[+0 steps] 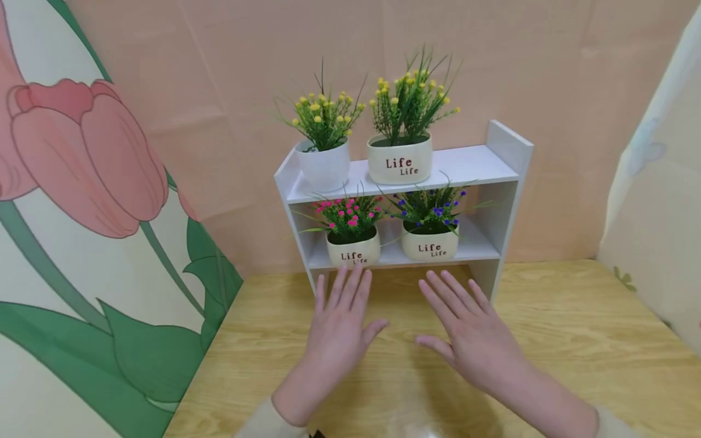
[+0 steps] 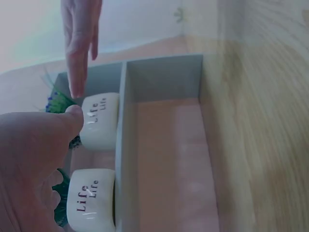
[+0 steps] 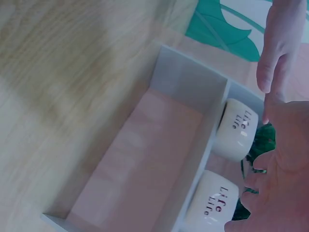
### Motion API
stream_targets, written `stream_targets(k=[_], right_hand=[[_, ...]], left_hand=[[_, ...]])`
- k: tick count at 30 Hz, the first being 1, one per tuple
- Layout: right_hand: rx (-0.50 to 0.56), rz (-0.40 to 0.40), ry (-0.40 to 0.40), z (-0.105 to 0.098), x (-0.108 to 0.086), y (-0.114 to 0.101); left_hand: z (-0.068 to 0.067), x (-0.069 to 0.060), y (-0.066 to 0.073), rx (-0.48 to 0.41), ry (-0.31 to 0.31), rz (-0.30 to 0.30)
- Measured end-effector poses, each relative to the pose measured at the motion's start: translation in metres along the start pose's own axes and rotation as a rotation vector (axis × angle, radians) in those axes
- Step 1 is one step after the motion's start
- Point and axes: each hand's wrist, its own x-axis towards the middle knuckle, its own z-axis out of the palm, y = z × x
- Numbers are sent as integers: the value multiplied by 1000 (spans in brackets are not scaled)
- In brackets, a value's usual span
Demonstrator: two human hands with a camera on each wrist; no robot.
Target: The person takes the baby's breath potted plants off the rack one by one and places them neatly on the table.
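Note:
Both hands hover before a white two-tier shelf point(image 1: 471, 161), fingers straight and palms down. In the head view the left hand point(image 1: 339, 331) is nearest the cream pot with pink flowers point(image 1: 353, 243) on the lower tier. My right hand point(image 1: 471, 334) stands in front of the cream pot with blue flowers point(image 1: 429, 243), also on that tier. Neither hand holds anything. On the upper tier are a round white pot with yellow flowers point(image 1: 324, 164) and a cream oval pot with yellow flowers point(image 1: 400, 161). "Life" is printed on the three cream pots.
The shelf stands on a wood-grain table point(image 1: 569, 328) against a pinkish cloth backdrop point(image 1: 230, 121). Large printed tulips point(image 1: 87, 152) cover the left side panel. A pale panel point(image 1: 657, 201) rises on the right. Below the lower tier is an open space between the shelf's sides.

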Motion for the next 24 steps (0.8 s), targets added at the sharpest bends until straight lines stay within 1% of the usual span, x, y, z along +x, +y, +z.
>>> stream_targets(k=[9, 15, 20, 24], right_hand=[[-14, -17, 14, -17, 12, 0], [-20, -24, 12, -28, 18, -2], [-29, -47, 40, -36, 25, -1], [-29, -59, 53, -46, 33, -2]], left_hand=[[-12, 5, -7, -1, 23, -7], [-21, 8, -9, -35, 33, -18], [-29, 10, -10, -41, 26, -24], [-35, 11, -13, -37, 50, -23]])
